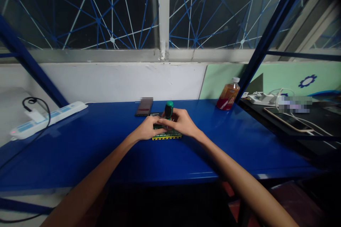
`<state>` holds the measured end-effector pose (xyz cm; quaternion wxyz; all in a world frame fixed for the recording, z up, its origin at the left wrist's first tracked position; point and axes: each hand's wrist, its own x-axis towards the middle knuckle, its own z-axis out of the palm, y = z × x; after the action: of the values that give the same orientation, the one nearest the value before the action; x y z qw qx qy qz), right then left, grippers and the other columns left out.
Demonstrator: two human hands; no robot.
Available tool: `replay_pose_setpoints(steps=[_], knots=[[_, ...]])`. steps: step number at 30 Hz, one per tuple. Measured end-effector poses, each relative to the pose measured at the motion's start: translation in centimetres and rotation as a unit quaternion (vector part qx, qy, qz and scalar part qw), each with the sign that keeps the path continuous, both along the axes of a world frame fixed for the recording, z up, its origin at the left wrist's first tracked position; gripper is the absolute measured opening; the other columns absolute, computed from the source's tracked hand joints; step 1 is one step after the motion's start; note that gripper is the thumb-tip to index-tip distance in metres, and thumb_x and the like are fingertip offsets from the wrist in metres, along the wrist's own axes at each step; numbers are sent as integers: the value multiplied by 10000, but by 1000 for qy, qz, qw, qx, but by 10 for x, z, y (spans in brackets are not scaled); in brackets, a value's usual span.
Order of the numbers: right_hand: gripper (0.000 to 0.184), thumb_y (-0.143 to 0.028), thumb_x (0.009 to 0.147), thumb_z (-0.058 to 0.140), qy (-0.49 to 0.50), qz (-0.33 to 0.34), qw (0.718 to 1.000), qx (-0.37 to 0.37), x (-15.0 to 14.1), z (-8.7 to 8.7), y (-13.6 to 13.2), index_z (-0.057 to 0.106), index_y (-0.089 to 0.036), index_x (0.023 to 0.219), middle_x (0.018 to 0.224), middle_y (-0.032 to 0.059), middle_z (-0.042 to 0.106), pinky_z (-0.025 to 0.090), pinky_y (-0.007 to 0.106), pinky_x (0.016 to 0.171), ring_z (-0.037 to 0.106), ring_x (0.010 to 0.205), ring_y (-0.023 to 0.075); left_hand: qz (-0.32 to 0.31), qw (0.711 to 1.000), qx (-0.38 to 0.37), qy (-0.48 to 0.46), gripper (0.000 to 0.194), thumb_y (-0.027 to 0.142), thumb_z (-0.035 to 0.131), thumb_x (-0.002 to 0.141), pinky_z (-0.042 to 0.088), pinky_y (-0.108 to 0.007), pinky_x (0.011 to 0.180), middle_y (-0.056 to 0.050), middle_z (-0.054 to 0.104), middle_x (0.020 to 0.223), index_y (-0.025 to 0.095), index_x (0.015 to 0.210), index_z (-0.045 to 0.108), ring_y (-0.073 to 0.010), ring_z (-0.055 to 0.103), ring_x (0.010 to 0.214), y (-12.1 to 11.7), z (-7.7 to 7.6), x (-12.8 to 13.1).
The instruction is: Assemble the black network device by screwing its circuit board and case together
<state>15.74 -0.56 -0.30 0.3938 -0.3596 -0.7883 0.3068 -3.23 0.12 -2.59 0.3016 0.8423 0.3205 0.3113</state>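
Upright in the middle of the desk stands a screwdriver (168, 110) with a green and black handle. My right hand (181, 122) is closed around it, low on the handle, with fingers and thumb. Beneath the screwdriver lies a small green rectangular piece with a yellow toothed front edge (167, 137) and rows of small slots. My left hand (146, 127) rests at the left end of this piece, its thumb and index finger curled in toward the screwdriver's shaft. What those fingers grip is hard to make out, and the screwdriver's tip is hidden by the hands.
A dark phone (144, 107) lies behind my left hand. At the far right of the blue desk (80, 156) stands a bottle of reddish drink (228, 95). A white power strip (50, 120) with a black cable lies left. Another phone (287, 118) and cables occupy the neighbouring black surface.
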Motion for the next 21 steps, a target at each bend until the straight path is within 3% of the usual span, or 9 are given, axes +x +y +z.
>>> replay_pose_setpoints(steps=[12,21], knots=[[372,-524,816,615,-20,5,1000,-6,1,2,-1,682,-158,827,690,28,625,385,297,559,517,619,141,15,1000,-12,-12,184,315,696,802,490,-378,875,-64,725,994,174,914,730,-227,650,951,0,-2,2],[358,-525,824,611,-19,2,1000,-10,1,2,-2,677,-173,828,678,25,610,392,302,556,531,622,152,-13,998,-59,4,195,306,687,807,500,-367,879,-56,748,949,169,934,743,-213,674,913,3,-6,1]])
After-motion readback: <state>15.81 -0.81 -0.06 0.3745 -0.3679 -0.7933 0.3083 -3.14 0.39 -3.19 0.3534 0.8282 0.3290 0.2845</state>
